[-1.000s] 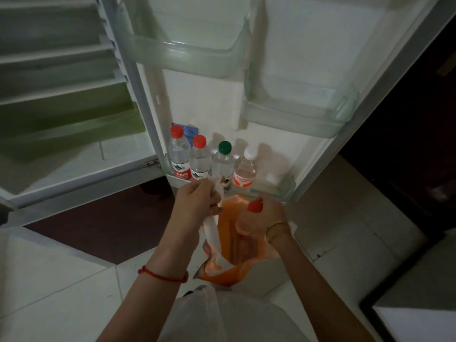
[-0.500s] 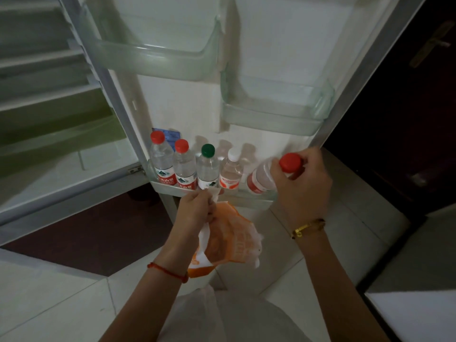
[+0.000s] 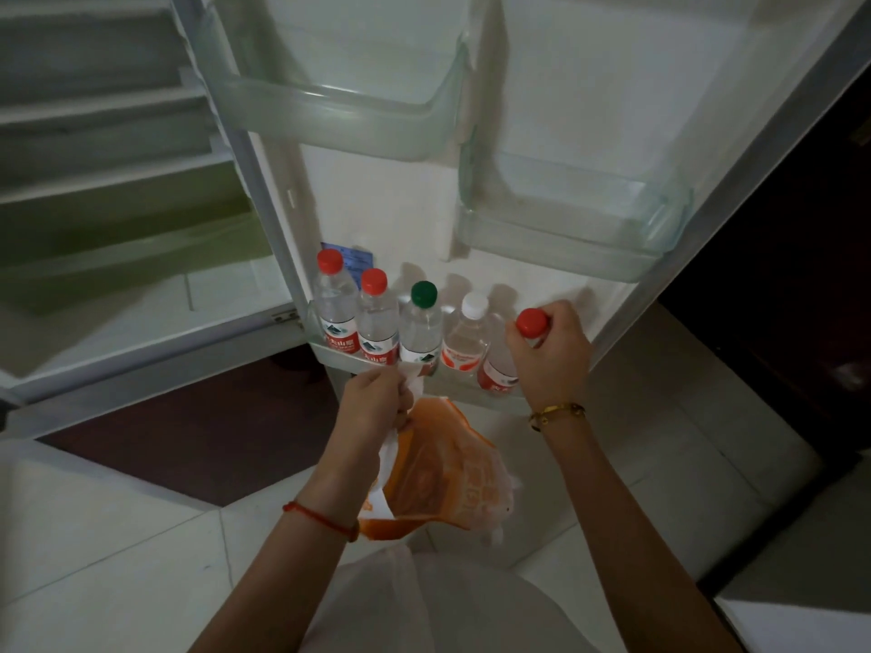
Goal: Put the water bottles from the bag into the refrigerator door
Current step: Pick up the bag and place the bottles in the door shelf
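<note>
- My right hand (image 3: 549,351) is closed around the neck of a red-capped bottle (image 3: 499,365), which leans in the bottom door shelf (image 3: 339,358) at the right end of the row, just beside the white-capped bottle (image 3: 466,341).
- My left hand (image 3: 377,398) pinches the top of the orange bag (image 3: 443,473), which hangs slack. I cannot tell whether any bottles remain inside.
- If I let go while the bottle leans, it may tip against the white-capped one and knock it into the green-capped bottle (image 3: 419,327).
- The bottle's base is hidden behind the shelf rail, so I cannot tell if it sits flat; resting on the rail, it could slide out to the floor.
- The bag hangs close under the shelf; lifting it could catch the rail.
</note>
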The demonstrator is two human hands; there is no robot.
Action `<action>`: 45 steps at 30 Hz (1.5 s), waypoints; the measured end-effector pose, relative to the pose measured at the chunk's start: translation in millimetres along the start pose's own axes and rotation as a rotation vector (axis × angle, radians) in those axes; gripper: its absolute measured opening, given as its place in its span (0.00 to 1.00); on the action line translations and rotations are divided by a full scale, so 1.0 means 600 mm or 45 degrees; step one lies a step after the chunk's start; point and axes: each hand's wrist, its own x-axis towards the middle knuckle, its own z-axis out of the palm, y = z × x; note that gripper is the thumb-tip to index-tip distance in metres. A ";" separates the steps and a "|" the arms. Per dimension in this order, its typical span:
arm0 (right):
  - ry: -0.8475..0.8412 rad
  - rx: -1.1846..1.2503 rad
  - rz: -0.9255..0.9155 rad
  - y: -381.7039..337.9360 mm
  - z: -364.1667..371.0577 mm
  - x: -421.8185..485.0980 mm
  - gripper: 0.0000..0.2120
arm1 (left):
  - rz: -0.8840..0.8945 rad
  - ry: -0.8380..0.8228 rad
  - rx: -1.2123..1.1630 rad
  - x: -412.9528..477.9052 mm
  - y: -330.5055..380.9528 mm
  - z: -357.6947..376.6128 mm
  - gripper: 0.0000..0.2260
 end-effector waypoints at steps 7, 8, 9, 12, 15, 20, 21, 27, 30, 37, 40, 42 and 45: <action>-0.079 -0.026 0.070 0.011 0.019 0.018 0.11 | -0.006 0.014 -0.032 0.012 0.001 -0.004 0.17; -0.085 -0.032 0.086 0.013 0.021 0.019 0.11 | -0.002 0.015 -0.030 0.013 0.002 -0.005 0.17; -0.089 -0.035 0.097 0.014 0.022 0.019 0.12 | 0.002 0.016 -0.026 0.013 0.002 -0.005 0.17; -0.080 -0.027 0.109 0.015 0.022 0.022 0.14 | 0.005 0.031 -0.025 0.016 0.002 -0.006 0.16; -0.086 -0.039 0.103 0.019 0.021 0.024 0.17 | -0.006 0.046 -0.043 0.021 0.003 -0.005 0.16; -0.131 -0.078 0.168 0.011 0.013 0.020 0.26 | -0.001 0.039 -0.079 0.027 0.002 -0.008 0.16; -0.151 -0.106 0.182 0.007 0.010 0.018 0.28 | 0.005 0.039 -0.083 0.027 0.001 -0.009 0.16; -0.131 -0.121 0.088 -0.021 0.004 -0.006 0.23 | -0.001 0.063 -0.082 0.029 0.001 -0.018 0.15; -0.175 -0.122 -0.042 -0.029 0.009 -0.015 0.14 | 0.024 0.092 -0.076 0.029 -0.001 -0.027 0.13; -0.375 -0.084 -0.206 -0.039 0.046 -0.044 0.07 | 0.073 0.131 -0.046 0.027 -0.013 -0.078 0.11; -0.446 -0.071 -0.217 -0.043 0.066 -0.056 0.06 | 0.139 0.256 0.146 0.025 -0.025 -0.112 0.13; -0.501 -0.056 -0.223 -0.048 0.082 -0.063 0.05 | 0.151 0.316 0.218 0.030 -0.035 -0.137 0.12; -0.555 -0.053 -0.259 -0.061 0.105 -0.076 0.07 | 0.125 0.426 0.319 0.041 -0.053 -0.180 0.09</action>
